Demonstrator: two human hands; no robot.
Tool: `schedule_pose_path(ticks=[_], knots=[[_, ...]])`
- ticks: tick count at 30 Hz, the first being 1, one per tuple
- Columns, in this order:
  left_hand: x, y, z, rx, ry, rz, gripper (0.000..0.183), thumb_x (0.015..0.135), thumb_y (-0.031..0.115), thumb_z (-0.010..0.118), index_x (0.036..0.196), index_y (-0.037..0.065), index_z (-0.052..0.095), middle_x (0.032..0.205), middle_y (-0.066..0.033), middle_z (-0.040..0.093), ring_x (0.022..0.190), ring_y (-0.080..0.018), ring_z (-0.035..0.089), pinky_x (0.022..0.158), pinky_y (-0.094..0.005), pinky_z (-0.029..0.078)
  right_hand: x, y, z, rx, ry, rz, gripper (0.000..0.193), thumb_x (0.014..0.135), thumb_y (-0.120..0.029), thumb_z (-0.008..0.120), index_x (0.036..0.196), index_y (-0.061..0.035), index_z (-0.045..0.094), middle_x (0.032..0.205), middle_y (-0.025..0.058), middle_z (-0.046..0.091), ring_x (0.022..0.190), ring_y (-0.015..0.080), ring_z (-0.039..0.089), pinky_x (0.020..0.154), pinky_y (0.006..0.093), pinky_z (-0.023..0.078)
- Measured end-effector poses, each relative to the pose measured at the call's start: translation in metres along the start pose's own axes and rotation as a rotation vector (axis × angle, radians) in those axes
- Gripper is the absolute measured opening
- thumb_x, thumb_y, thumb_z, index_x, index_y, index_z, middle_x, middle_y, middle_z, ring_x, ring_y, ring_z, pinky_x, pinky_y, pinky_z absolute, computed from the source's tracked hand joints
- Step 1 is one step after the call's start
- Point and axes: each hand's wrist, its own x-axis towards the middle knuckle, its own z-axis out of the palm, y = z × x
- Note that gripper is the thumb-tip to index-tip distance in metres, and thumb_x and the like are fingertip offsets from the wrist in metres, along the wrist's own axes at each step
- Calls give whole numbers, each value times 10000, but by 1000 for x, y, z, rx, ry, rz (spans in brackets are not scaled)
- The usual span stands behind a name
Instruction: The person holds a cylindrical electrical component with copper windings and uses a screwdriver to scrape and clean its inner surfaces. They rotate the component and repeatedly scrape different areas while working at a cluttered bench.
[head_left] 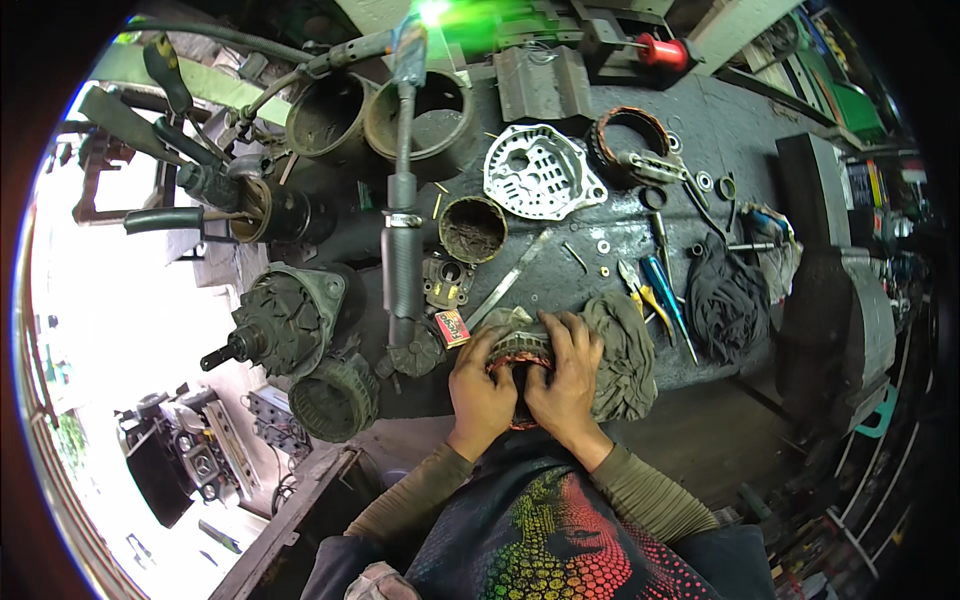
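Note:
At the bench's near edge I hold an alternator stator (521, 350), a ring with copper-coloured windings showing at its inner edge. My left hand (480, 400) wraps its left side, and my right hand (565, 385) grips the right side. Both thumbs press at the near part of the ring, and its underside is hidden. Against the right hand lies a crumpled grey-green rag (622, 365). A small red and yellow matchbox (452, 328) sits just beyond my left hand.
Pliers (640, 293) and a blue screwdriver (658, 285) lie beyond the rag, near a dark cloth (728, 305). A silver alternator housing (540, 172) and another wound ring (632, 142) are farther back. An alternator (285, 320) stands left; a vertical tool (403, 250) rises nearby.

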Motion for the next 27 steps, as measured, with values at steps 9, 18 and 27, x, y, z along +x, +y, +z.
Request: schedule_pose_path(ticks=[9,18,27], knots=[[6,8,-4,-178,-31,-37,497,829,-29,645,1324,-44,677,1371,-236,703,1323,-427,649,1149,-463,507,6,-10,-9,-117,-99,3,564,804,-58,706,1367,-31,676,1376,225,612,1306,454,541,1167,538,377],[5,-5,0,-229,41,-1,678,855,-31,651,1522,-14,529,1373,-249,711,1260,-430,698,1098,-460,545,20,-19,-4,-219,13,-266,509,1045,-301,650,1481,-43,600,1435,238,608,1285,408,588,1101,548,427],[-8,-10,-5,-50,127,19,555,862,37,724,1409,-12,645,1301,-254,742,1221,-410,721,1055,-442,557,14,67,-60,-37,201,-109,297,999,-114,711,1285,-34,720,1237,182,708,1165,390,680,1019,452,538]])
